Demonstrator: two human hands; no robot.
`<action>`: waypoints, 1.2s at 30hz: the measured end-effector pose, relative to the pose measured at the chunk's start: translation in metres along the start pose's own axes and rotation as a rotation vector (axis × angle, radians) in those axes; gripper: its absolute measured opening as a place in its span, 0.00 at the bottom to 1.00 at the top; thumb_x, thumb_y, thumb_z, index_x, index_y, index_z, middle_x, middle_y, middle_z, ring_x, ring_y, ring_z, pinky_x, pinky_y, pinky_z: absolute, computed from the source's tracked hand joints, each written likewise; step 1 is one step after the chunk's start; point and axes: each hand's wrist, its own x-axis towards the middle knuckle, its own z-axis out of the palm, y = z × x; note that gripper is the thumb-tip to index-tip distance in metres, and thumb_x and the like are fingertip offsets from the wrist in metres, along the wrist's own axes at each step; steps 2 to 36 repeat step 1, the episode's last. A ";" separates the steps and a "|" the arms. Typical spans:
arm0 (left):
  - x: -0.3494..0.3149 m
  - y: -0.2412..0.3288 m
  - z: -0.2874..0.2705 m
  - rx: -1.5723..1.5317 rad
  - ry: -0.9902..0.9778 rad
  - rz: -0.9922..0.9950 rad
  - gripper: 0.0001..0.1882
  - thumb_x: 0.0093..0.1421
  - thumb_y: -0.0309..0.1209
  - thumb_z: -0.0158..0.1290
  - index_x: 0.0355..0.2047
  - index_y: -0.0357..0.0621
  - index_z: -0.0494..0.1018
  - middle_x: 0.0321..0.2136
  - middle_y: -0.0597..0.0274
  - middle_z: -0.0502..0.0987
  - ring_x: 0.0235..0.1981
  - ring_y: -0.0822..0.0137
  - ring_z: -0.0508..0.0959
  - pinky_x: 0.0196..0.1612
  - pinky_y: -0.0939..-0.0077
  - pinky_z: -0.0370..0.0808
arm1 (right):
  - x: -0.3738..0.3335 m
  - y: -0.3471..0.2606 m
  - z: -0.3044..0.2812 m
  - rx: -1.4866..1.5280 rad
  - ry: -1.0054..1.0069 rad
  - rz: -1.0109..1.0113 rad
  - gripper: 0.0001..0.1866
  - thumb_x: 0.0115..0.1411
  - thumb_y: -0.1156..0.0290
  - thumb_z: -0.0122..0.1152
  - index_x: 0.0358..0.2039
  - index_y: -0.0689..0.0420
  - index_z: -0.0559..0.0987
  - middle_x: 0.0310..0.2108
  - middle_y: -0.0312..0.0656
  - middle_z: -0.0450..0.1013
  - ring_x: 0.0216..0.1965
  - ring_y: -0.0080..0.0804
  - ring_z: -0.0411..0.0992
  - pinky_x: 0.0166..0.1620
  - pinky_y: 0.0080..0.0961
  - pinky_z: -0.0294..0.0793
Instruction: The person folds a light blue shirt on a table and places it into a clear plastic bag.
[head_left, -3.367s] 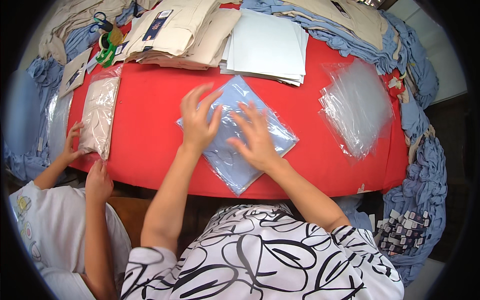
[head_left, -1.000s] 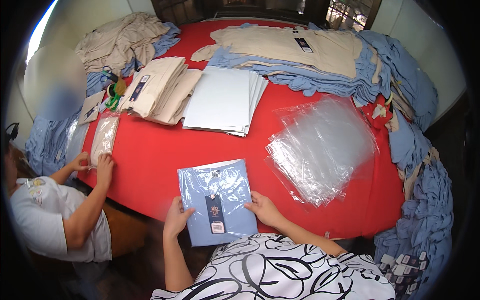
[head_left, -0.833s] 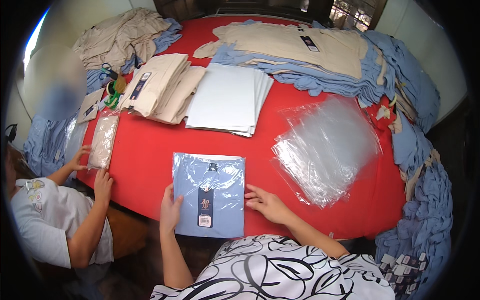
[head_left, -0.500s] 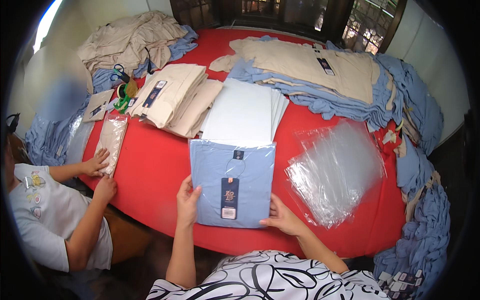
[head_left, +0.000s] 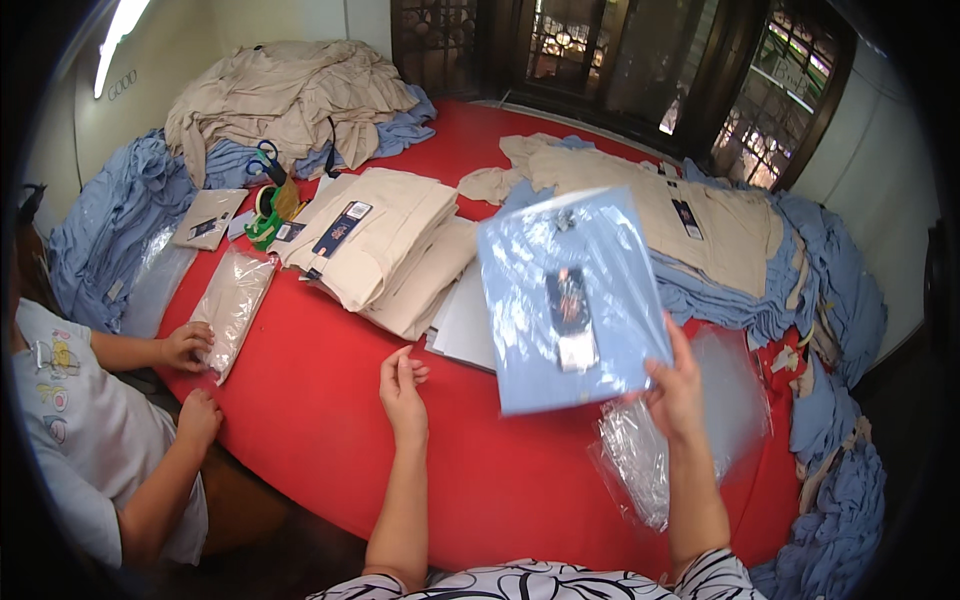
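Note:
A folded blue garment in a clear plastic bag [head_left: 525,310] is raised over the table, tilted, with a dark tag on its front. My right hand [head_left: 677,390] grips its lower right edge, thumb on the front. To the left of the packet, and apart from it, my left hand [head_left: 405,395] hovers over the red cloth with loosely curled fingers, holding nothing. White sheets [head_left: 465,315] lie partly hidden behind the packet. Near my right forearm is a pile of clear plastic bags [head_left: 725,400], partly covered by that arm.
Folded beige garments [head_left: 390,230] are stacked at centre left, by scissors [head_left: 265,160] and green tape [head_left: 265,225]. A co-worker's hands [head_left: 190,350] are at a bagged beige garment [head_left: 235,300]. Beige and blue garments [head_left: 735,215] are piled far right, more [head_left: 290,95] far left.
The bagged blue garment has moved up and to the right in my right hand, and tilted. My left hand has let go of it. The view has shifted slightly.

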 end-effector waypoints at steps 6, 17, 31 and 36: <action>0.007 -0.021 0.006 -0.007 0.104 -0.005 0.25 0.72 0.37 0.45 0.65 0.39 0.62 0.50 0.53 0.74 0.50 0.64 0.77 0.52 0.76 0.73 | 0.029 -0.017 0.003 -0.032 -0.027 0.044 0.43 0.58 0.82 0.54 0.72 0.57 0.49 0.66 0.56 0.59 0.62 0.55 0.65 0.50 0.38 0.81; 0.007 -0.021 0.006 -0.007 0.104 -0.005 0.25 0.72 0.37 0.45 0.65 0.39 0.62 0.50 0.53 0.74 0.50 0.64 0.77 0.52 0.76 0.73 | 0.029 -0.017 0.003 -0.032 -0.027 0.044 0.43 0.58 0.82 0.54 0.72 0.57 0.49 0.66 0.56 0.59 0.62 0.55 0.65 0.50 0.38 0.81; 0.007 -0.021 0.006 -0.007 0.104 -0.005 0.25 0.72 0.37 0.45 0.65 0.39 0.62 0.50 0.53 0.74 0.50 0.64 0.77 0.52 0.76 0.73 | 0.029 -0.017 0.003 -0.032 -0.027 0.044 0.43 0.58 0.82 0.54 0.72 0.57 0.49 0.66 0.56 0.59 0.62 0.55 0.65 0.50 0.38 0.81; 0.007 -0.021 0.006 -0.007 0.104 -0.005 0.25 0.72 0.37 0.45 0.65 0.39 0.62 0.50 0.53 0.74 0.50 0.64 0.77 0.52 0.76 0.73 | 0.029 -0.017 0.003 -0.032 -0.027 0.044 0.43 0.58 0.82 0.54 0.72 0.57 0.49 0.66 0.56 0.59 0.62 0.55 0.65 0.50 0.38 0.81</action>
